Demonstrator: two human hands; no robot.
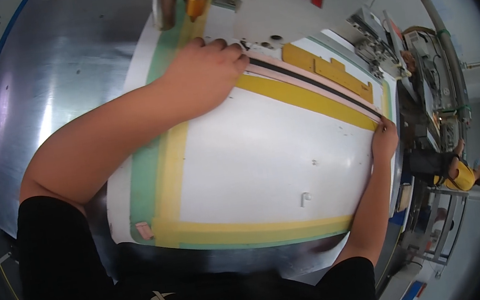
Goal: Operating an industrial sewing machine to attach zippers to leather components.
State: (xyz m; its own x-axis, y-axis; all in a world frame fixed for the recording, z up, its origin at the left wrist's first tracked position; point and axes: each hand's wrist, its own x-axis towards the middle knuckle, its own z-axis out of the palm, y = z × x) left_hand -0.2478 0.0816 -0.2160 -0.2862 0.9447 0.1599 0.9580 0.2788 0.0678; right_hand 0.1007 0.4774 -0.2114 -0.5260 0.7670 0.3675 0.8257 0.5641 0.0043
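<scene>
I see the black strip [308, 79] at two o'clock, lying along a pink band [285, 78]; my left hand [209, 74], at twelve, curls its fingers over the upper end; my right hand [384, 141], at three, has fingertips at the lower end; whether either truly pinches it, I cannot tell; uneven pressure from the two ends could bow the strip; drifting toward one o'clock could snag it against the yellow block [340, 74].
</scene>
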